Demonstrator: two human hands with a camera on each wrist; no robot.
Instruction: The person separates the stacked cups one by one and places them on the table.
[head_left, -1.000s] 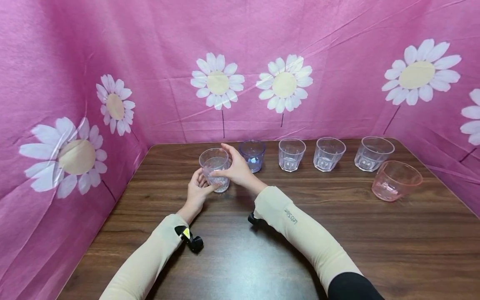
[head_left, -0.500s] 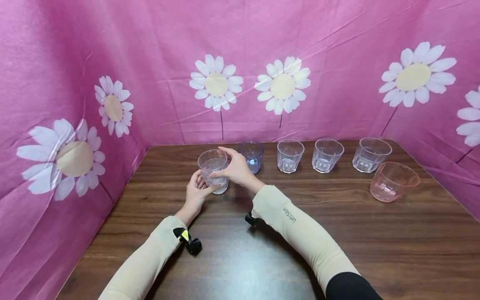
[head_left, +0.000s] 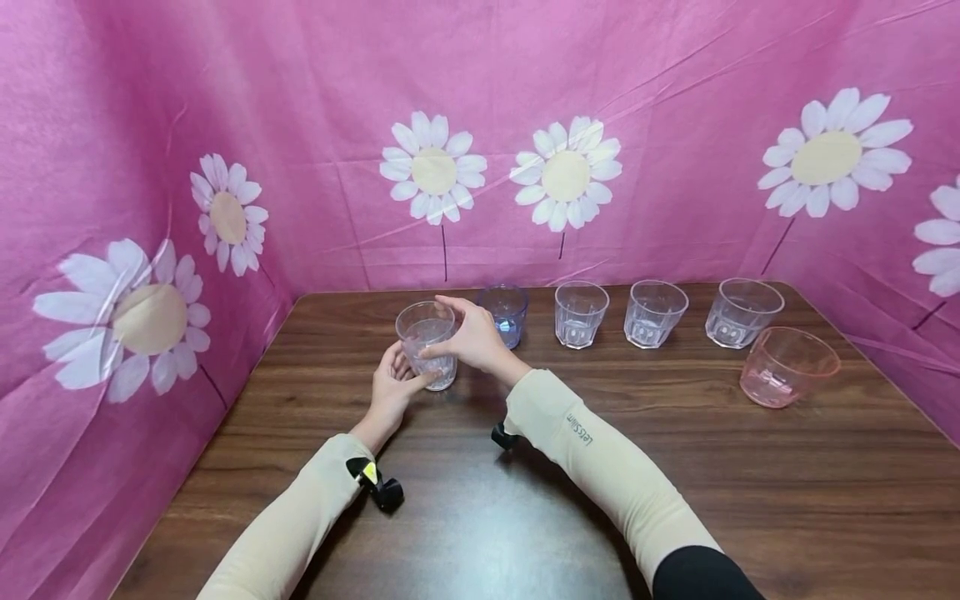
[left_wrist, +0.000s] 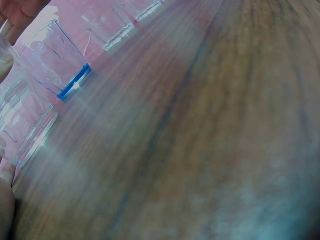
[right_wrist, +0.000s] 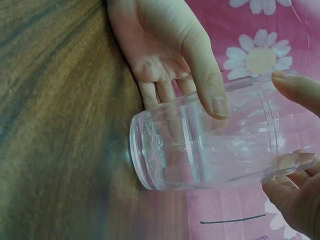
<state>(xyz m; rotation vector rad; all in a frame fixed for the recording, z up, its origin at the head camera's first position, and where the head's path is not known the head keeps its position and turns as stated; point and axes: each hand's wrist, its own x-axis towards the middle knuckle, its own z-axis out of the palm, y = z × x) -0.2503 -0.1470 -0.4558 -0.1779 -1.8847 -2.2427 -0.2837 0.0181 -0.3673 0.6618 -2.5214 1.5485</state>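
Two clear tumblers [head_left: 427,333] appear nested one inside the other, upright near the table's back left. In the right wrist view the nested tumblers [right_wrist: 230,155] show an inner base partway up the outer one. My left hand [head_left: 393,387] grips the lower part from the left, thumb across the front, the other fingers curled behind it. My right hand [head_left: 480,337] holds the upper part from the right, its thumb on the near side and its fingers at the far rim. Just behind the right hand stands a blue-tinted tumbler [head_left: 510,325], partly covered by it.
Along the back edge of the wooden table [head_left: 600,467] stand more clear tumblers, a left one [head_left: 581,315], a middle one [head_left: 655,315] and a right one [head_left: 742,315]. A pink-tinted tumbler [head_left: 783,371] sits nearer at the right. A pink flowered curtain [head_left: 330,208] surrounds the table.
The head view shifts very slightly. Both hands keep their hold on the nested clear tumblers, which stay in the same place.
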